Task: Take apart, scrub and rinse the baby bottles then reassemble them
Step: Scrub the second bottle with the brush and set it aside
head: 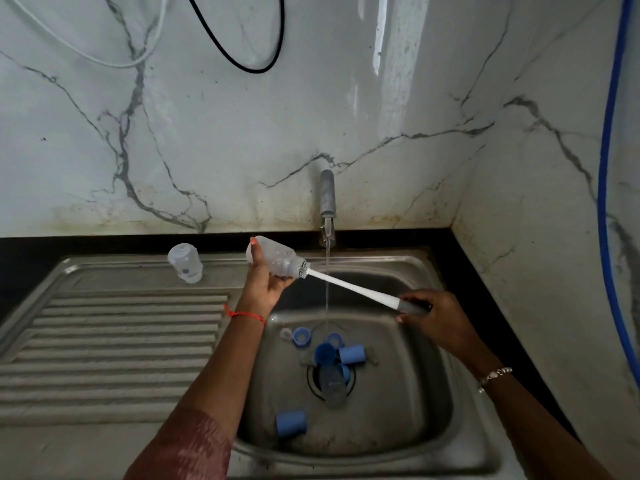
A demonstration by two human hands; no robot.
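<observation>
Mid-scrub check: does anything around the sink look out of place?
A clear plastic bottle lies on its side across the round drain of the steel sink, among blue caps; it might slow draining while the metal tap runs. Nothing else stands out.

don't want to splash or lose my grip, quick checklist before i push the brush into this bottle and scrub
1. Bottle grip: left hand holds the bottle around its body: ok.
2. Brush grip: right hand holds the brush by its grey end: ok.
3. Alignment: bristle head sits at the bottle mouth, in line with it: ok.
4. Water: tap is running; the stream falls past the brush shaft, not into the bottle: ok.
5. Soap on the bristles: cannot tell.
6. Drain: a second bottle and blue caps lie over it: not ok.
</observation>
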